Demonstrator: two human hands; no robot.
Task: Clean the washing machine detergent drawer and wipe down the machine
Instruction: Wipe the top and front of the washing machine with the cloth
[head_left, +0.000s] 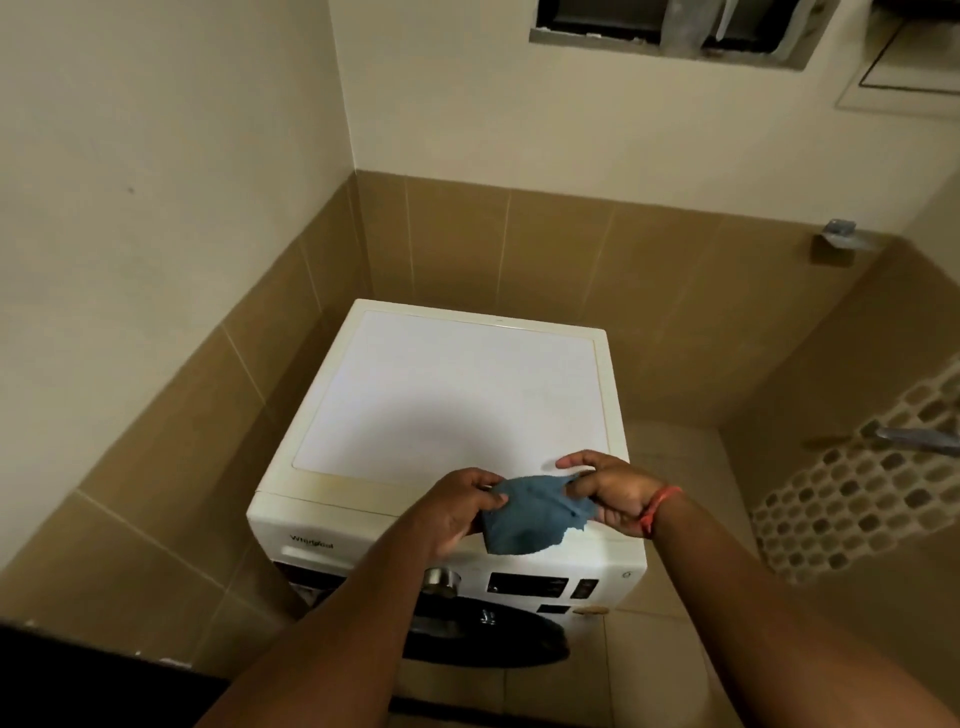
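Hands (540, 501) on cloth (530, 514), above washer (447, 395)

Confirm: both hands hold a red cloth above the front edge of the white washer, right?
Not quite. The head view shows the cloth is blue, not red. The left hand and right hand do hold it above the front edge of the white washer.

Both hands are up over the front edge of the white washing machine (447, 395), the left hand (460, 506) and right hand (610, 491) each pinching a side of a small blue cloth (530, 514) stretched between them. There's a red thread band (658, 506) on the right wrist. Below the hands you can see the silver dial (441, 579), the dark display panel (527, 584) and the top of the round door (483, 631), with tan tiled walls (519, 244) all around.
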